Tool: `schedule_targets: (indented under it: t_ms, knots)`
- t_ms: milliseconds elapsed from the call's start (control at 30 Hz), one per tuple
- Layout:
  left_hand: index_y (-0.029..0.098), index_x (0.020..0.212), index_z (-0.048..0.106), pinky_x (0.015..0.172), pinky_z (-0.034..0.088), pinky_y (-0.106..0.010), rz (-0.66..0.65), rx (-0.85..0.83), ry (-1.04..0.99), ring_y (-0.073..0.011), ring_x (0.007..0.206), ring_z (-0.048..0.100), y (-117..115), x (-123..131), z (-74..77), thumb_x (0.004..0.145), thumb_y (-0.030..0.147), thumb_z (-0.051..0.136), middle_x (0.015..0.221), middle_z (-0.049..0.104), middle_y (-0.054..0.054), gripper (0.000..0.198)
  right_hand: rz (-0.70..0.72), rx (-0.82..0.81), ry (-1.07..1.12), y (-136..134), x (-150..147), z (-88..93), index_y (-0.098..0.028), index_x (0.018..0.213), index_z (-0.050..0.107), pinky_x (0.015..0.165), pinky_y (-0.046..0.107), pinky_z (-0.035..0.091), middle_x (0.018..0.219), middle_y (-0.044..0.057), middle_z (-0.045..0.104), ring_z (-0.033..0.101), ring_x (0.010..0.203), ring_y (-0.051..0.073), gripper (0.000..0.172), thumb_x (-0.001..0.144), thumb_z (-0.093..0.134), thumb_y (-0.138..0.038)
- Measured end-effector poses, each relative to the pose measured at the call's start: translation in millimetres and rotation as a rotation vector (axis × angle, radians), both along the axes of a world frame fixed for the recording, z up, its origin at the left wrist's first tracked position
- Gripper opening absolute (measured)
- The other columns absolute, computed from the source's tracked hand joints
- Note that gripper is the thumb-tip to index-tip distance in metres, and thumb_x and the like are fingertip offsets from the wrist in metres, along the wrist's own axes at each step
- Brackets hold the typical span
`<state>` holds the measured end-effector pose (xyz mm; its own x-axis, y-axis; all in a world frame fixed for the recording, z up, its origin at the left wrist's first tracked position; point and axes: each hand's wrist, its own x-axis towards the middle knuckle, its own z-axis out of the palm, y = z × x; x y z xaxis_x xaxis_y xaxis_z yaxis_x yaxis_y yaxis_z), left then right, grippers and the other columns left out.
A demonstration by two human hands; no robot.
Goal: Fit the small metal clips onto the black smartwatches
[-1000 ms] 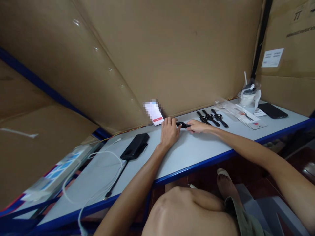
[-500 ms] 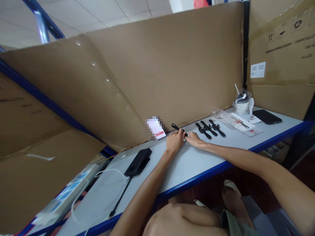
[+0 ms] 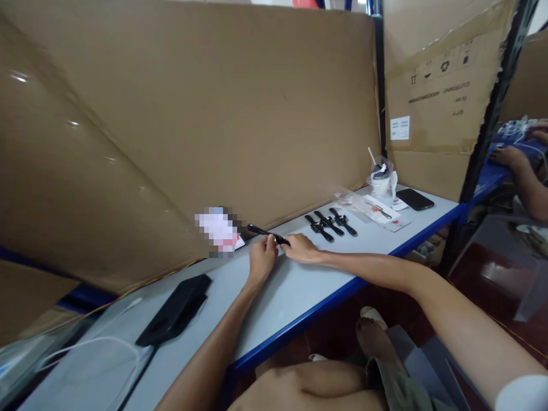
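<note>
Between both hands is a black spokeshave (image 3: 259, 229), raised just over the table and slanting, with one handle sticking out past my left hand (image 3: 262, 254). The fingers of that hand are closed on its middle part. My right hand (image 3: 301, 249) is closed around the other end, which its fingers partly hide. To the right of my hands, several similar black spokeshaves (image 3: 331, 224) lie side by side on the grey tabletop (image 3: 274, 305). What the fingers do at the tool's centre is too small to make out.
A propped phone (image 3: 220, 228) is left of my hands, and a black case (image 3: 175, 308) with a cable lies nearer. Plastic packaging (image 3: 381, 212), a cup (image 3: 380, 181) and a black phone (image 3: 414, 199) are at the right. Cardboard (image 3: 257, 114) walls the back. Another person's arm (image 3: 524, 171) shows far right.
The view has turned right, so things appear further left and the other person's arm has come in. Both hands still hold the spokeshave; the right hand sits slightly further from the left.
</note>
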<state>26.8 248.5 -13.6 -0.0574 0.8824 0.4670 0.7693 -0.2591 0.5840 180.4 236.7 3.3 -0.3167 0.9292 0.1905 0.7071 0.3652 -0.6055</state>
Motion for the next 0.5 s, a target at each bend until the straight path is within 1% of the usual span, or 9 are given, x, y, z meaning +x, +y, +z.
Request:
schedule_targets:
  t_ms: [67,133,200,333,433,500]
  knots:
    - [0.021,0.083,0.051,0.055,0.037,-0.025,-0.022,0.050,-0.131,-0.0161,0.053,0.053,1.9,2.6,-2.0,0.096,0.039,0.044,0.058,0.055,0.002,0.023,-0.021,-0.013,0.005,0.0,0.4,0.6,-0.015,0.115,0.073,0.080,0.027,0.047,0.117,0.014,0.075,0.070,0.105,0.026,0.033,0.100,0.050,-0.034]
    - [0.022,0.091,0.051,0.058,0.039,-0.024,-0.040,0.137,-0.138,-0.0151,0.058,0.055,0.8,4.0,-1.5,0.092,0.034,0.049,0.065,0.058,0.003,0.013,-0.033,-0.033,0.011,0.1,0.8,0.9,-0.016,0.115,0.073,0.079,0.026,0.047,0.117,0.013,0.076,0.070,0.105,0.025,0.033,0.099,0.051,-0.033]
    - [0.022,0.092,0.051,0.060,0.038,-0.023,-0.049,0.171,-0.067,-0.0148,0.060,0.054,-1.7,3.9,0.4,0.093,0.031,0.048,0.068,0.058,0.002,0.010,-0.032,-0.054,0.020,0.2,1.1,0.8,-0.016,0.115,0.074,0.079,0.027,0.047,0.116,0.013,0.076,0.070,0.105,0.026,0.032,0.099,0.051,-0.033]
    - [0.021,0.087,0.056,0.060,0.033,-0.025,0.021,0.143,0.108,-0.0161,0.060,0.054,-7.1,0.6,5.0,0.097,0.028,0.045,0.065,0.058,0.001,0.016,-0.034,-0.073,0.053,1.9,1.2,-0.1,-0.017,0.113,0.076,0.079,0.026,0.046,0.113,0.012,0.077,0.070,0.104,0.026,0.030,0.098,0.053,-0.031]
    - [0.022,0.099,0.061,0.061,0.029,-0.027,0.080,0.096,0.337,-0.0191,0.065,0.060,-12.3,-1.1,9.3,0.102,0.034,0.045,0.071,0.065,-0.003,0.020,-0.034,-0.091,0.076,5.0,0.6,-1.5,-0.018,0.110,0.077,0.079,0.025,0.045,0.110,0.010,0.078,0.070,0.103,0.025,0.029,0.098,0.054,-0.032]
    - [0.022,0.109,0.061,0.062,0.029,-0.028,0.099,0.061,0.470,-0.0217,0.072,0.064,-15.9,-0.4,12.7,0.103,0.041,0.046,0.078,0.070,-0.005,0.025,-0.029,-0.094,0.086,7.6,0.0,-2.9,-0.018,0.111,0.077,0.077,0.025,0.045,0.109,0.011,0.078,0.070,0.102,0.025,0.032,0.098,0.053,-0.034]
